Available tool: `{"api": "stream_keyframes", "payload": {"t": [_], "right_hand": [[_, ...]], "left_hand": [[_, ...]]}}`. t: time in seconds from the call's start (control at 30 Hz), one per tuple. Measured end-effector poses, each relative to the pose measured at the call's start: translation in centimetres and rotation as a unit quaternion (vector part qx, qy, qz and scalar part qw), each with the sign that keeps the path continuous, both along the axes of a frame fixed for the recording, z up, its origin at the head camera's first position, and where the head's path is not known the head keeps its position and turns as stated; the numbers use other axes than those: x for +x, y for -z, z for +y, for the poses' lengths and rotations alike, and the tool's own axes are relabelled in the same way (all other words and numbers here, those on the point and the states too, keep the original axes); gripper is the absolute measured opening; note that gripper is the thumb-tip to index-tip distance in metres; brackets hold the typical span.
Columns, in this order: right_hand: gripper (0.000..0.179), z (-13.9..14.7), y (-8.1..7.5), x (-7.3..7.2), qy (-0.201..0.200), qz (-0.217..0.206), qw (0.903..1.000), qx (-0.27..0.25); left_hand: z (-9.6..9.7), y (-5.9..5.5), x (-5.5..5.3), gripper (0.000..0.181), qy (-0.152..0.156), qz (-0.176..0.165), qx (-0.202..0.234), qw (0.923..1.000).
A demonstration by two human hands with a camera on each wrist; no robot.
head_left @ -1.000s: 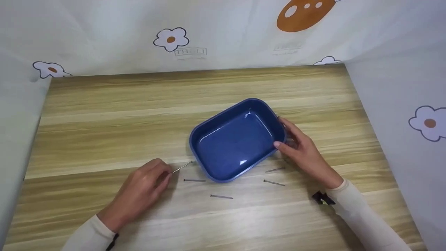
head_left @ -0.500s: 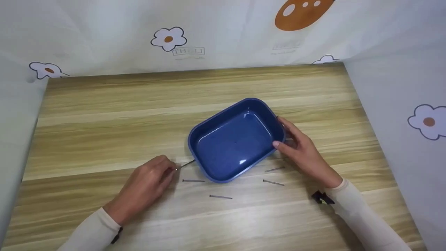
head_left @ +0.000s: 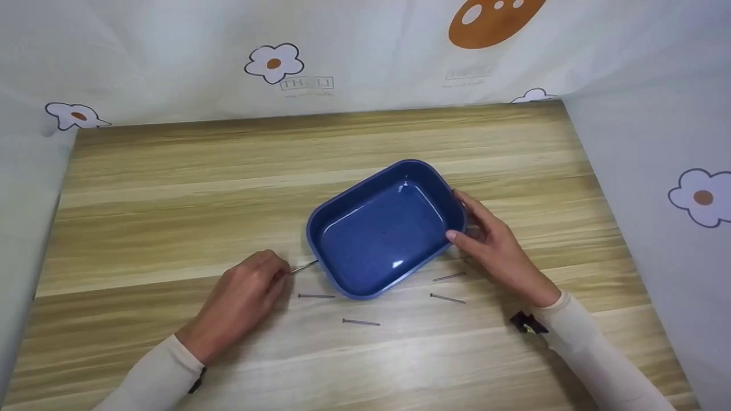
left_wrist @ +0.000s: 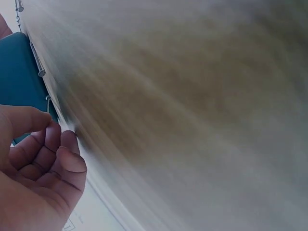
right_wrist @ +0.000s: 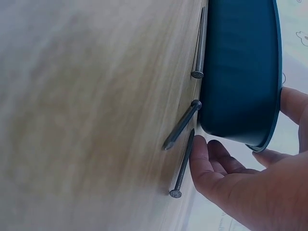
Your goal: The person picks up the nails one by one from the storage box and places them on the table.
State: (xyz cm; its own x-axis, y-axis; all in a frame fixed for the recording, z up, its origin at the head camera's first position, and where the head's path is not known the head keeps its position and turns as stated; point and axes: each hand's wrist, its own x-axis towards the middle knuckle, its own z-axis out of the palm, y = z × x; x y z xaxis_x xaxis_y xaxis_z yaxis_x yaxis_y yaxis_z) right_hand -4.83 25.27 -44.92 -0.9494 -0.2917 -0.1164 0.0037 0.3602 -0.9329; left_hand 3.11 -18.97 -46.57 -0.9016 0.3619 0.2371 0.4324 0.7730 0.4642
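Observation:
A deep blue plastic box stands at an angle on the wooden table, its inside bare. My right hand grips its right end, thumb over the rim and fingers against the outer wall; the right wrist view shows the box from the side. On the other side, my left hand pinches a thin metal nail between thumb and fingertips. Its far end meets the box's lower left wall in the head view. In the left wrist view, the nail shows just beyond the fingertips.
Several more nails lie in front of the box: one nail beside its lower corner, another nail nearer me, and others by the right hand, including a nail. A flower-printed cloth borders the table.
My left hand has moved a little right and away from me, bringing the nail up to the box's wall, so less of it shows. The right hand keeps its hold on the box.

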Motion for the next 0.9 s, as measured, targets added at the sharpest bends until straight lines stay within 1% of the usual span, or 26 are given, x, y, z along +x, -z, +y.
{"api": "stream_keyframes", "payload": {"t": [0.13, 0.23, 0.37, 0.67, 0.83, 0.9], "right_hand": [[0.073, 0.0, -0.1, 0.0, 0.001, -0.001, 1.0000, 0.001], [0.073, 0.0, -0.1, 0.0, 0.002, 0.000, 1.0000, -0.005], [0.073, -0.1, 0.0, 0.0, 0.001, 0.001, 0.9999, -0.015], [0.073, -0.3, 0.0, -0.1, -0.006, 0.005, 1.0000, -0.002], [0.072, -0.3, -0.1, -0.1, -0.018, 0.024, 0.9995, 0.009], [0.073, -0.3, -0.2, 0.0, -0.022, 0.044, 0.9981, 0.036]], "left_hand": [[-0.1, 0.0, 0.0, 0.015, -0.007, -0.013, -0.003, 0.9999], [-0.2, 0.0, 0.0, 0.015, -0.006, -0.014, -0.002, 0.9999], [-0.3, 0.0, 0.1, 0.015, -0.003, -0.010, -0.002, 0.9999], [-0.3, 0.2, 0.0, 0.013, -0.010, -0.002, -0.010, 0.9999], [-0.1, -0.4, -0.1, 0.010, -0.027, 0.008, -0.002, 0.9996], [0.1, -0.8, -0.2, 0.008, -0.031, 0.013, 0.003, 0.9994]]}}
